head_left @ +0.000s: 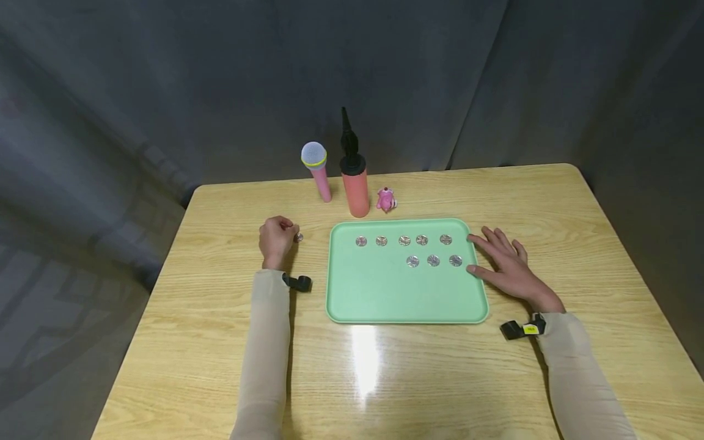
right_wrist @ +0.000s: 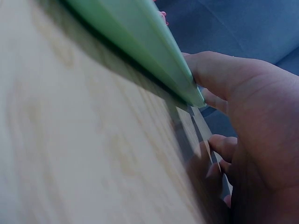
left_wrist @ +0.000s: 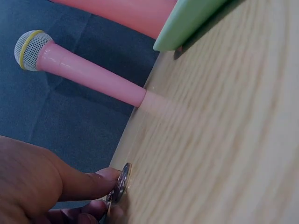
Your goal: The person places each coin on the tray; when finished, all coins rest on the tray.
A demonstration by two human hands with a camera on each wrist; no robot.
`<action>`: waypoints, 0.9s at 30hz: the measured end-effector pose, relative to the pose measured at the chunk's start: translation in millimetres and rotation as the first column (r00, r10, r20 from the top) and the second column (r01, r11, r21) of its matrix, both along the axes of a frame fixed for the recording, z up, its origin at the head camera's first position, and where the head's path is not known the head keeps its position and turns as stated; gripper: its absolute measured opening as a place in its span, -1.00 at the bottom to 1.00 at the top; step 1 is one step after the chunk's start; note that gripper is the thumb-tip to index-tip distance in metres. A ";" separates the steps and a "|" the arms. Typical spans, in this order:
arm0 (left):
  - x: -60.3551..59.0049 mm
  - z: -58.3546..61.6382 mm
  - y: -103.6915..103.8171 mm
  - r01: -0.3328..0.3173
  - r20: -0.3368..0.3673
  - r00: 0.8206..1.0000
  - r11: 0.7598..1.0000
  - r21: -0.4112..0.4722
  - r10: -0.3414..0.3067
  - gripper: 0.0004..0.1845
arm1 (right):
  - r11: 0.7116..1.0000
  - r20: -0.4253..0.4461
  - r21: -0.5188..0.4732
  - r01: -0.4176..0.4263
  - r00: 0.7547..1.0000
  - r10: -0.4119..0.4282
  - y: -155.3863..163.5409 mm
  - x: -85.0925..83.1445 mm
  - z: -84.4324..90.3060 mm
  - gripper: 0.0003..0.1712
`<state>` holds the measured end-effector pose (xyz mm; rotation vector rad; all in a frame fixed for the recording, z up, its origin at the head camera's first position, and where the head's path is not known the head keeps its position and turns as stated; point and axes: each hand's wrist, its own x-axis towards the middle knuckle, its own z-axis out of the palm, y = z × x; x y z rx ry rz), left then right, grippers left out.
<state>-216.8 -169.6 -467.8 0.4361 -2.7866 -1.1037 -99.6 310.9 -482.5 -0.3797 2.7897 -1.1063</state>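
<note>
The left hand (head_left: 277,238) is resting on the wooden surface (head_left: 220,342) to the left of the green tray (head_left: 404,302). Its grip is closing around a single coin (left_wrist: 122,181): in the left wrist view, one fingertip (left_wrist: 110,176) is pressing against the coin's face while the coin is standing on edge against the surface. In the head view the coin is showing just beside the knuckles, between the hand and the tray's left rim.

The right hand (head_left: 508,264) is lying flat on the surface at the tray's right edge. Its grip is standing apart, with the fingers spread and straight; the thumb and forefinger are touching the tray rim, as the right wrist view is confirming.

Eight coins are lying inside the tray: five in a far row (head_left: 404,240) and three in a nearer row (head_left: 433,261) toward the right side.

Beyond the tray, a pink toy microphone (head_left: 316,169), a red pump with a black nozzle (head_left: 354,177) and a small pink figure (head_left: 386,200) are standing near one another.
</note>
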 end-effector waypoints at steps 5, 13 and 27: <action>-2.0 -1.4 -2.8 0.006 0.002 1.000 0.999 -0.032 -0.006 -0.84 | 1.000 -0.001 0.002 0.001 1.000 -0.001 -0.2 -0.3 -0.1 -0.18; -2.6 -2.4 -3.8 -0.027 0.010 1.000 0.999 -0.032 0.028 -0.80 | 1.000 0.001 0.008 0.004 1.000 -0.004 -0.6 0.4 0.5 -0.18; -3.0 -4.2 -10.0 -0.029 -0.066 0.997 0.997 0.066 0.034 -0.93 | 1.000 0.006 -0.004 0.009 1.000 -0.009 0.4 -1.1 -3.1 -0.18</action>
